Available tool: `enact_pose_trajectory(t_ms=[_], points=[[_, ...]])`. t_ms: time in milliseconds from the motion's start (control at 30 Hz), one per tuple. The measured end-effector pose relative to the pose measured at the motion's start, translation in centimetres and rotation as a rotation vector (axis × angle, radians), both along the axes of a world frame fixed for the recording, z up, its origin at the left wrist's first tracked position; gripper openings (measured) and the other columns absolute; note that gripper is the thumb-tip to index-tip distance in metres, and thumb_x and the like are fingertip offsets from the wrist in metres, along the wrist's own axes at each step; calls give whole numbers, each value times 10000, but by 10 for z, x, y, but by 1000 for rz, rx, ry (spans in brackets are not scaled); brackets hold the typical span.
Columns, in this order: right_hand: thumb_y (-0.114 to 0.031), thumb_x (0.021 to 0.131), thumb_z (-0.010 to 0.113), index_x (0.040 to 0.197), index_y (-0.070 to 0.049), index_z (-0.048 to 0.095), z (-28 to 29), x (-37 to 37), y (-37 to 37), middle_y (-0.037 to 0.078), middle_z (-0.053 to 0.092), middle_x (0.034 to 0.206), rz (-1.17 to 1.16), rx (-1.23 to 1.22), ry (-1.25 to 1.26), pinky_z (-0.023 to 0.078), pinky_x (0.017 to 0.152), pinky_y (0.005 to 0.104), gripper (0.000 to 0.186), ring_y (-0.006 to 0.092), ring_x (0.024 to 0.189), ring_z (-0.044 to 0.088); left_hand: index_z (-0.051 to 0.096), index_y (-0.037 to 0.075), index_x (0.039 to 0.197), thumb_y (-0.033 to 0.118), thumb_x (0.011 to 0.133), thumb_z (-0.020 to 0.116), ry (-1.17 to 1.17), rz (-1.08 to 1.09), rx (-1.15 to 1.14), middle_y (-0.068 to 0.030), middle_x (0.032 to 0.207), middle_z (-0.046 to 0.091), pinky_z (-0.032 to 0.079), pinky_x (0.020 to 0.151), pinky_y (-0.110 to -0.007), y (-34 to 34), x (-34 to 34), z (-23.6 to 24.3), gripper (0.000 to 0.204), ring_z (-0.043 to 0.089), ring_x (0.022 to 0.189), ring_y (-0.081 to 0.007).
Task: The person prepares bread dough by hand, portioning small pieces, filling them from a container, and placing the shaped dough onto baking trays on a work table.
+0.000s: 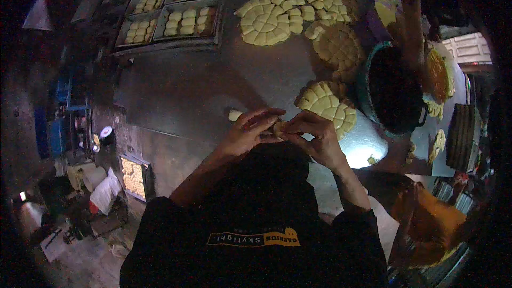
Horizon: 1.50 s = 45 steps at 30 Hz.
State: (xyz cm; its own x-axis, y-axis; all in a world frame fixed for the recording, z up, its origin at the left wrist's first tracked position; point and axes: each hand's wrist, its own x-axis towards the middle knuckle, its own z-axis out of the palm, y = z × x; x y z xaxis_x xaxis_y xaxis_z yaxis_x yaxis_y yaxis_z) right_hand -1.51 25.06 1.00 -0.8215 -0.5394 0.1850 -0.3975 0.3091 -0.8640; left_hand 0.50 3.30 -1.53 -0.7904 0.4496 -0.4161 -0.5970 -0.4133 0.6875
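In front of my body, over the near side of the table, a small piece of dough sits between my two hands. My right hand pinches it with thumb and fingers. My left hand curls its fingers against the other side, partly hiding it. A pale dough piece lies on the table just beyond my left fingers. Beyond my right hand is a flat round of dough cut into many small pieces.
Dough rolls fill a divided tray at the far left. Several cut dough rounds lie at the far side of the table. A dark, green-rimmed basin stands right. Low on the left is another filled tray. An orange-brown cloth hangs lower right.
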Motion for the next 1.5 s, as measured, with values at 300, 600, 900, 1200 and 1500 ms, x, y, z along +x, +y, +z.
enact_pose_trajectory(t_ms=[300, 600, 900, 1200, 1500], points=[[25, 765, 731, 982, -45, 683, -8, -2, -25, 88, 631, 927, 69, 107, -187, 507, 743, 315, 233, 230, 935, 631, 574, 5, 1172, 142, 827, 754, 384, -19, -651, -80, 1129, 658, 533, 842, -309, -6, 30, -13, 413, 627, 1035, -169], [-127, 826, 571, 1325, -175, 526, -42, 39, -88, 118, 553, 1293, 259, 323, 373, 485, 937, 413, 503, 293, 1210, 514, 557, 5, 1214, 281, 944, 592, -170, 367, -172, -108, 1124, 645, 491, 846, -330, -63, 58, -78, 388, 624, 985, -181], [-204, 916, 607, 1056, 12, 652, -102, -54, -134, 217, 632, 1083, 168, 191, -382, 514, 805, 412, 261, 388, 948, 630, 342, 44, 1422, 407, 1010, 426, 398, 240, -956, -189, 1162, 646, 520, 752, -313, -107, 28, -69, 556, 661, 868, -233], [-198, 842, 657, 1137, -31, 578, -97, -33, -152, 201, 565, 1159, 255, 480, 48, 416, 989, 460, 348, 395, 1136, 504, 341, 93, 1418, 409, 1021, 376, 177, 297, -512, -180, 1080, 669, 523, 764, -358, -182, 41, -73, 509, 662, 896, -248], [-159, 841, 618, 1151, -86, 573, -102, -13, -174, 141, 593, 1187, 242, 499, 205, 428, 999, 469, 322, 353, 1205, 478, 389, 74, 1399, 414, 1044, 261, 451, 122, -716, -165, 1136, 662, 482, 915, -396, -231, 57, -103, 508, 627, 1063, -260]])
